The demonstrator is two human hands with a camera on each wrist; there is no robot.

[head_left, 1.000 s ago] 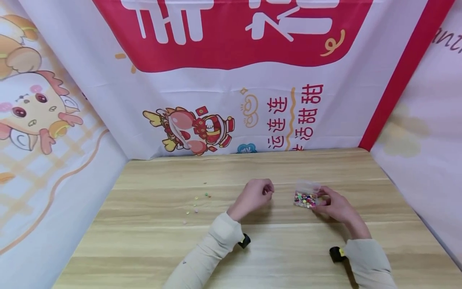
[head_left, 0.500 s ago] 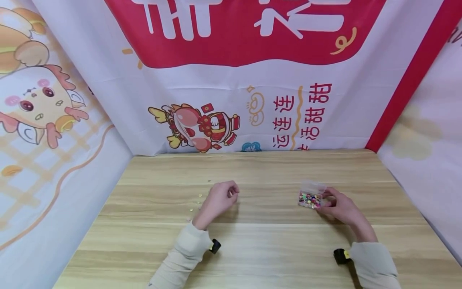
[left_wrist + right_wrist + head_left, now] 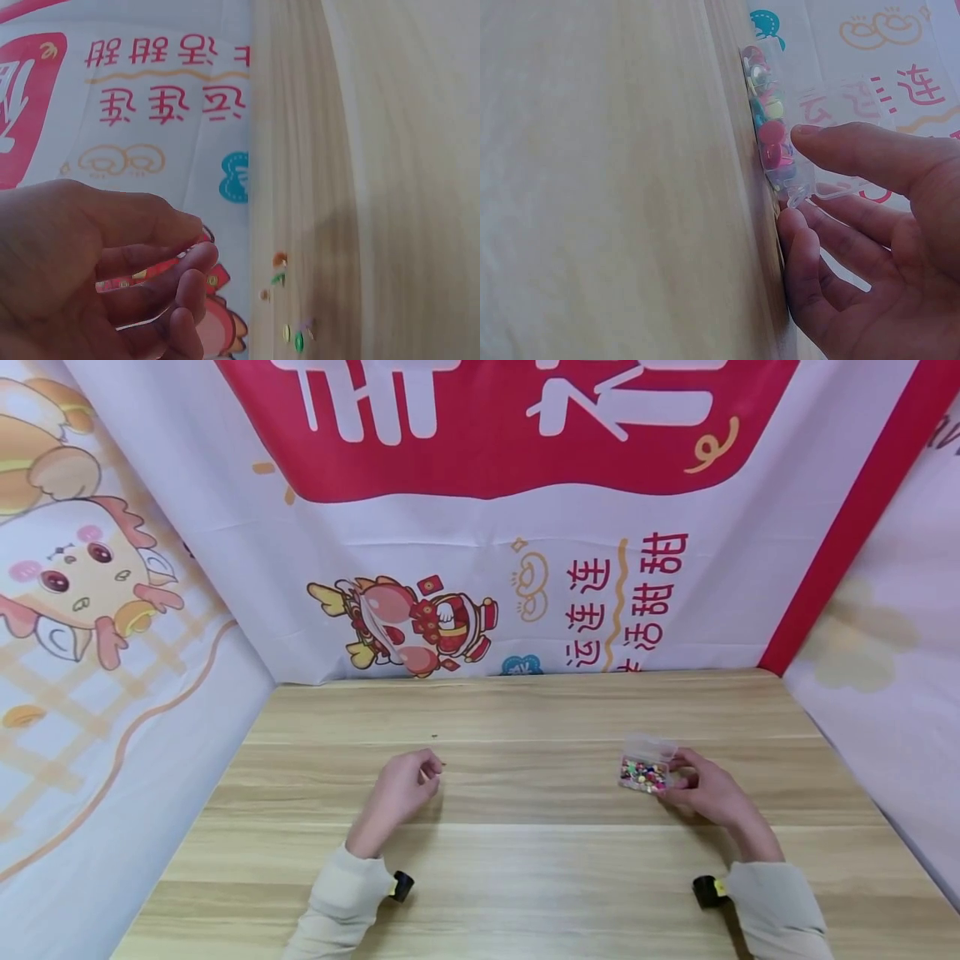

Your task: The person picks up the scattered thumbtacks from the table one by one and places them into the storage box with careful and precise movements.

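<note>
My left hand (image 3: 408,783) hovers low over the left part of the table beside small coloured round pieces (image 3: 298,342). Its fingers (image 3: 196,257) are loosely bent toward the thumb, with nothing seen between them. In the head view the hand and forearm cover most of these pieces; a reddish bit (image 3: 443,764) shows by the fingertips. On the right, my right hand (image 3: 708,789) holds the side of a small clear plastic box (image 3: 643,774), thumb on the near side and fingers around the corner. Its lid (image 3: 847,135) stands open, and many shiny coloured pieces (image 3: 772,133) fill it.
A wood-grain table (image 3: 540,877) lies under both hands. One tiny dark piece (image 3: 433,736) sits farther back. Printed cloth (image 3: 585,518) hangs behind the table's back edge, with more cloth walls left and right.
My left hand has moved left across the table, away from the box and over to the loose pieces. My right hand stays on the box; the view shifted slightly.
</note>
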